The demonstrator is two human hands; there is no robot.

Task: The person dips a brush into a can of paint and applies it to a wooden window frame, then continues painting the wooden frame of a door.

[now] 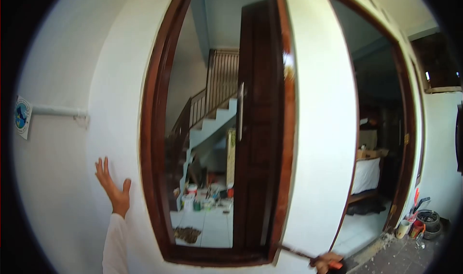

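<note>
My left hand (pixel 115 187) is raised in front of the white wall (pixel 118 129), left of the window, fingers spread with nothing in them. At the bottom edge, my right hand (pixel 328 263) is closed around a thin dark tool with an orange part at the handle (pixel 296 251). Its shaft points left, and its far end overlaps the lower right corner of the brown wooden window frame (pixel 284 197). I cannot tell what kind of tool it is. Through the glass show a dark wooden door (pixel 258 129) with a long metal handle and a staircase (pixel 212 117).
To the right is a doorway with a brown frame (pixel 402 105). Beside it on the floor stand a dark bucket (pixel 428 218) and several cups with tools. A pipe (pixel 58 111) and a round sticker (pixel 22 117) are on the left wall. Paint cans (pixel 188 202) stand inside.
</note>
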